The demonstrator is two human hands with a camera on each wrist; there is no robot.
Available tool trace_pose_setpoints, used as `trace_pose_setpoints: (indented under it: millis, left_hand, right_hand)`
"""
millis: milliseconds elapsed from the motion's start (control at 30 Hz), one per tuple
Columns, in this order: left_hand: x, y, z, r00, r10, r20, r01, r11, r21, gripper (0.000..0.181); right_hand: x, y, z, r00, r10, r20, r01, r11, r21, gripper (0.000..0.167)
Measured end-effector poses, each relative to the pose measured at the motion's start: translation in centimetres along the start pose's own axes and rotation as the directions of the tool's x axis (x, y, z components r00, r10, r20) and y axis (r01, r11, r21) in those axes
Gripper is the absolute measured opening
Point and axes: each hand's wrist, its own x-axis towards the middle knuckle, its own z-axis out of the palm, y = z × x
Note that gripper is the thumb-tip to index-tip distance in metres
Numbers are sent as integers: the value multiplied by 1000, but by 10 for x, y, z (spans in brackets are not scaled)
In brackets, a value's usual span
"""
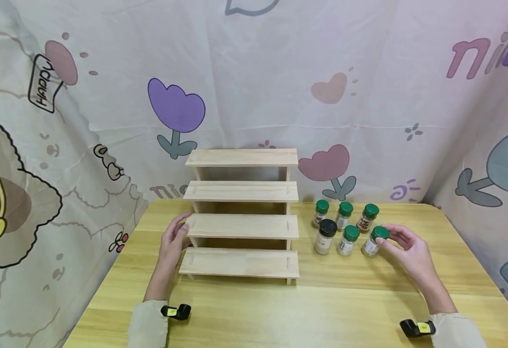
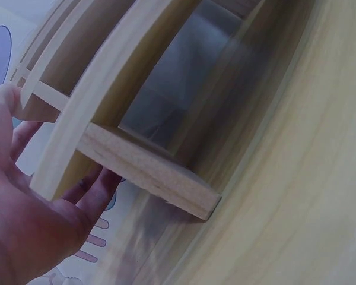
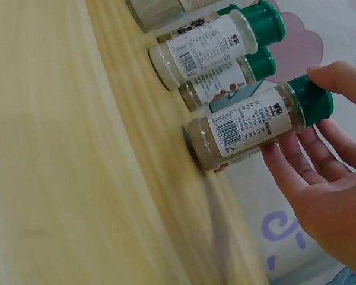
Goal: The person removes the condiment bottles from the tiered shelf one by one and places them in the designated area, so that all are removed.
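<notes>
A four-tier pale wooden step rack (image 1: 241, 226) stands in the middle of the table. At its left side my left hand (image 1: 173, 249) grips the rack, thumb by a shelf edge and fingers reaching around behind the side, as the left wrist view shows. To the right of the rack, my right hand (image 1: 412, 256) pinches a spice jar (image 1: 370, 247) with a green cap. In the right wrist view the thumb lies on the green cap (image 3: 311, 101) and the fingers are behind the jar; whether its base touches the table I cannot tell.
Left of the held jar stand a green-capped jar (image 1: 346, 247) and a black-capped jar (image 1: 323, 244). Behind them is a row of three green-capped jars (image 1: 342, 222). A printed cloth (image 1: 254, 87) hangs behind the wooden table (image 1: 245, 314).
</notes>
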Motion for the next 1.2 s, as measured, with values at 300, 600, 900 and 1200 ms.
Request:
trace_pose_setpoints:
  millis: [300,600,900,1200]
  left_hand:
    - [0,1,1,1000,6,1,-6,1000,-13,43]
    - [-1,5,2,1000,-1,-4,1,1000,-23,43]
    - [-3,4,1,1000,-20,-6,20,1000,-1,44]
    - [-2,2,-1,1000,-13,12,13,1000,6,45]
  right_hand:
    - [-3,5,-2,999,6,44,-8,999,42,41]
    - [-4,6,-1,999,14,48,-18,996,88,43]
    - [-3,5,-3,998,29,64,-29,999,12,48]
    - [-3,1,-11,997,-20,77,8,990,144,43]
